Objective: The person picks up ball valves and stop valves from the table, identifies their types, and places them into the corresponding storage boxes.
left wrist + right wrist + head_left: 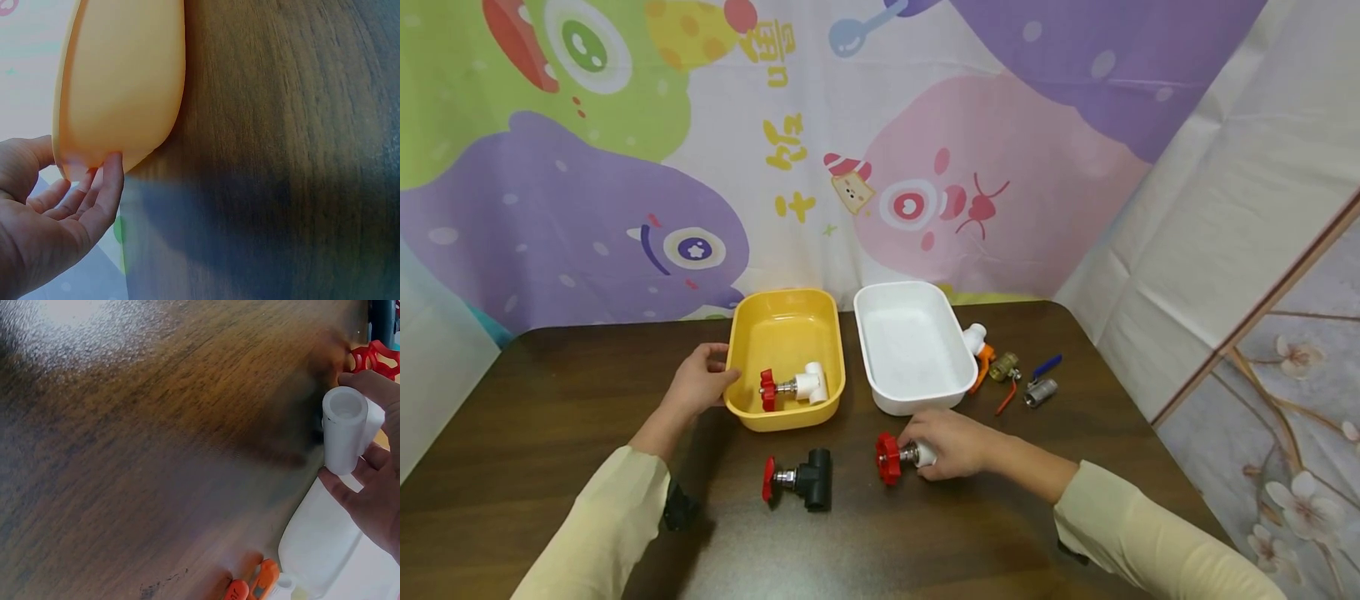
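Note:
In the head view, my left hand (697,382) holds the left rim of the yellow tray (786,423). The left wrist view has the thumb over the rim and the fingers against the outer wall (128,75). Inside that tray lies a white valve with a red handwheel (809,386). My right hand (957,443) grips a similar white valve (889,459) by its pipe body, in front of the white tray (917,404). Its white tube end (342,440) shows between thumb and fingers in the right wrist view. A black valve with a red handwheel (816,480) lies between the hands.
Right of the white tray lie a white valve with an orange lever (976,339), a brass valve with a red lever (1003,365) and a metal valve with a blue lever (1041,392). A patterned cloth (820,167) hangs behind the wooden table (970,550).

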`<state>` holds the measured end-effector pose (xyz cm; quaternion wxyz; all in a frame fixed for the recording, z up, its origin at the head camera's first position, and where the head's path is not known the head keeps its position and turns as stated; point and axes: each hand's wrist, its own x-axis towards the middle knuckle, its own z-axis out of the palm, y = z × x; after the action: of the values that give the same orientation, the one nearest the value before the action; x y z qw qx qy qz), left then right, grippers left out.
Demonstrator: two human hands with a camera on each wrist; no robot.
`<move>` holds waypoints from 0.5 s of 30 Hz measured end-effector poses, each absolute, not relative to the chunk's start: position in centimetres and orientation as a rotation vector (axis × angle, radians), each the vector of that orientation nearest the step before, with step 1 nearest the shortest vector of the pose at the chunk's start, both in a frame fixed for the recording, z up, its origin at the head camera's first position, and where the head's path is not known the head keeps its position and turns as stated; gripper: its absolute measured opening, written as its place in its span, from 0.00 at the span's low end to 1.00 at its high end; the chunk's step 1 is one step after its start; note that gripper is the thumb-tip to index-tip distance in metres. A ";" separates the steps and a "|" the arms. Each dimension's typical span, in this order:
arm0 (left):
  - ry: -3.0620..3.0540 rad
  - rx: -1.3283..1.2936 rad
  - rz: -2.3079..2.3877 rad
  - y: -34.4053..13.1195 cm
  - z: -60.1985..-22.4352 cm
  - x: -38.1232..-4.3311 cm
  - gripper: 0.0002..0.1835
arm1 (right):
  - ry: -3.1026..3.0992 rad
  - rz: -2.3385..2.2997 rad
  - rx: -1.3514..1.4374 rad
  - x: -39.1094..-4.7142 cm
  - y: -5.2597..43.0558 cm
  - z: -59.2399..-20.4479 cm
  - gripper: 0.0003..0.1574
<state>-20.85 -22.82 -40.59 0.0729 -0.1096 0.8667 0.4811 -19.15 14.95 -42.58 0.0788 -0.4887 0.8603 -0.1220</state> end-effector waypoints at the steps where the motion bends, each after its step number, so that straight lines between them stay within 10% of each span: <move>1: 2.606 -0.330 1.443 -22.8 -40.6 -20.9 0.30 | 2.577 -0.367 -1.462 -19.1 15.0 -42.6 0.23; 15: 2.608 -0.338 1.434 -22.8 -40.5 -20.9 0.31 | 2.590 -0.364 -1.442 -19.1 14.9 -42.6 0.22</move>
<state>-20.95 -22.76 -40.52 0.0730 -0.1126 0.8684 0.4774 -19.06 14.94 -42.64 0.0775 -0.4813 0.8646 -0.1215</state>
